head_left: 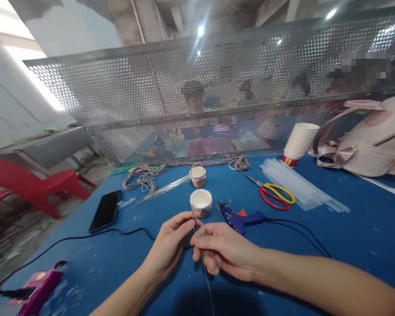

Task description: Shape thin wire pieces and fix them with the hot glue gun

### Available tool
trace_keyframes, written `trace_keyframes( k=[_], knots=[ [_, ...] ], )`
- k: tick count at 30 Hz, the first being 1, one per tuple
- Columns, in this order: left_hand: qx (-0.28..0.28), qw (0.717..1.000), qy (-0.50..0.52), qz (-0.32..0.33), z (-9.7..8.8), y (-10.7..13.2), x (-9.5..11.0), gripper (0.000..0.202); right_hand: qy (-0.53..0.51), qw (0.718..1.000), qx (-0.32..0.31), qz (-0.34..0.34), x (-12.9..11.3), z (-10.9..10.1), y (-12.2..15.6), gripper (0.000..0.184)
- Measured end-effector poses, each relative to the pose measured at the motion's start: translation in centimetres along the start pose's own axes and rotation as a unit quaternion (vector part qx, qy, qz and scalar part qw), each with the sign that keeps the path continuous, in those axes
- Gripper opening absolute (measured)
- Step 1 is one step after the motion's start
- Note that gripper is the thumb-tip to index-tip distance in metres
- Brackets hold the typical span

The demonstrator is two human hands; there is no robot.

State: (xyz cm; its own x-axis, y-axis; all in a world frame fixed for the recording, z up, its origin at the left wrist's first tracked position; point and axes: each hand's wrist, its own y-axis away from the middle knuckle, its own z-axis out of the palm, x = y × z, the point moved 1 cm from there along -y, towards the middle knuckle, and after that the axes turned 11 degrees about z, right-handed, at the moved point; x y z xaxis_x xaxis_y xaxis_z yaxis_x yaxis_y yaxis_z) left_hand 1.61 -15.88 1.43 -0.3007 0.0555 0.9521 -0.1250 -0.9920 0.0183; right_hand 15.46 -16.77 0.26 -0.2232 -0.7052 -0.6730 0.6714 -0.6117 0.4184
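A thin wire [206,278] runs between my hands and hangs down toward the near edge of the view. My left hand [173,239] pinches its upper end between thumb and fingertips. Just below, my right hand [222,250] is closed on the same wire, thumb against the fingers. Right behind my fingertips stands a small white-lined cup [200,203] with a greyish wrapped outside; whether my left fingers touch it, I cannot tell. Farther back is a second small cup [198,176] with a pale rim and brown lower part.
A blue glue gun [240,218] lies right of the cup, its cord trailing right. Beyond are scissors [274,193], translucent strips [299,184], stacked paper cups [299,142] and a pink bag [375,136]. Leftward lie wires [166,189], grey cord [141,177], a phone [105,211] and a purple power strip [41,292].
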Motion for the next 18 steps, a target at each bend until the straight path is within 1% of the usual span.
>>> trace_keyframes(
  k=[5,9,13,18],
  knots=[
    [-0.017,1.000,-0.002,0.008,-0.19,0.08,-0.22,0.013,-0.004,1.000,-0.005,0.001,0.16,-0.17,0.06,0.030],
    [-0.016,1.000,0.005,0.010,-0.19,0.14,-0.23,0.011,0.001,1.000,-0.010,0.004,0.51,-0.50,-0.14,0.029],
    [-0.006,1.000,0.021,0.000,-0.21,0.25,-0.33,0.016,0.007,1.000,-0.014,0.010,0.76,-0.59,-0.34,0.030],
    [0.028,0.999,0.016,-0.017,-0.04,0.38,-0.40,0.021,0.017,1.000,-0.013,0.017,0.83,-0.52,-0.30,0.031]
  ],
)
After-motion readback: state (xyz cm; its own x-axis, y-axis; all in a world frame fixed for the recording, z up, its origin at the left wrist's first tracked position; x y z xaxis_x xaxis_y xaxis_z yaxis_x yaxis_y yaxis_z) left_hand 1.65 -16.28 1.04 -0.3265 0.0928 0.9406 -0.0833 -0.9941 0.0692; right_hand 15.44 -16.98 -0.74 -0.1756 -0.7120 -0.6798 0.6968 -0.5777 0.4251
